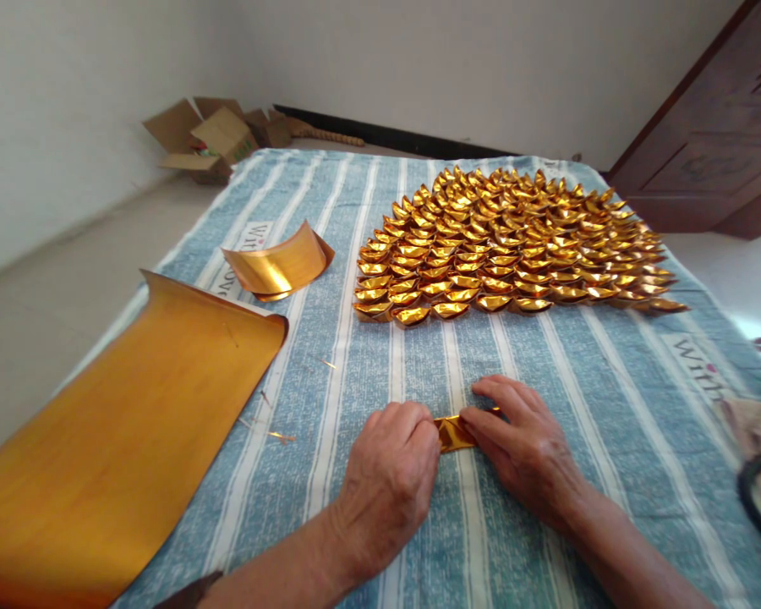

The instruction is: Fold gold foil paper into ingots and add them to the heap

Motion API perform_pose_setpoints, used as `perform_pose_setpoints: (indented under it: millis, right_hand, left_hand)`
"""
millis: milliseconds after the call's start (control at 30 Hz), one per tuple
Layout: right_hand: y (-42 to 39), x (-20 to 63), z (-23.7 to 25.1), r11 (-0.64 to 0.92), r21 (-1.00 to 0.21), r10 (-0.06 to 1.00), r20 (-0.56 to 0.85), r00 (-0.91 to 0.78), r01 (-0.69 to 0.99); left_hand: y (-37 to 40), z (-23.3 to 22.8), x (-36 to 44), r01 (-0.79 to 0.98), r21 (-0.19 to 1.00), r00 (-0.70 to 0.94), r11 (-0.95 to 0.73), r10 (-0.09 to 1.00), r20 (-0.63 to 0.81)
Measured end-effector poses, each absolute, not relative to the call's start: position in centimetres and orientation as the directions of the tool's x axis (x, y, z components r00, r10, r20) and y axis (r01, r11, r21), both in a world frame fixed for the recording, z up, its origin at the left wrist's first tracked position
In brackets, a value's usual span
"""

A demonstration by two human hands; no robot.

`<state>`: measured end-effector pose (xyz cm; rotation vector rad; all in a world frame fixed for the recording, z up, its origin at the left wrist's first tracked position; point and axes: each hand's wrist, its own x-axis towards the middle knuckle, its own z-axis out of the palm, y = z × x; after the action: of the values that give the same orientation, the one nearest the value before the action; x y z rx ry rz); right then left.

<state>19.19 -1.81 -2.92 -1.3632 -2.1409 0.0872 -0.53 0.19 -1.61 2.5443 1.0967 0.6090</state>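
Note:
A folded strip of shiny gold foil paper lies on the striped cloth between my hands. My left hand is closed on its left end, the fingertips hidden behind the knuckles. My right hand grips the other end, thumb and fingers pressing the foil, with its index finger partly stretched out above. Beyond my hands, many folded gold paper ingots stand packed in rows. A curled stack of gold foil sheets rests to the left, and a long gold sheet spreads out nearer to me.
A blue and white striped cloth covers the table. Thin gold scraps lie left of my hands. Open cardboard boxes are on the floor at the back left. A dark red wooden cabinet stands at right, and a black curved object is at the right edge.

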Motion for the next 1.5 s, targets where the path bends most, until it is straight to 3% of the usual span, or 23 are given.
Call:
perform_pose_setpoints:
  millis: [900, 1300, 1500]
  right_hand:
    - [-1.9, 19.2, -3.1, 0.478, -0.307, 0.833, 0.455, -0.314, 0.823]
    - [-2.3, 18.6, -2.8, 0.406, -0.396, 0.886, 0.393, -0.248, 0.823]
    - [-2.2, 18.5, -3.2, 0.340, -0.516, 0.922, 0.348, -0.170, 0.786]
  left_hand:
    - [0.4, -1.2, -0.2, 0.626, 0.302, 0.693, -0.719, 0.690, 0.209]
    - [0.7, -1.2, -0.3, 0.603, 0.328, 0.694, -0.727, 0.681, 0.233]
    - [1.0, -1.2, -0.6, 0.587, 0.353, 0.709, -0.729, 0.673, 0.211]
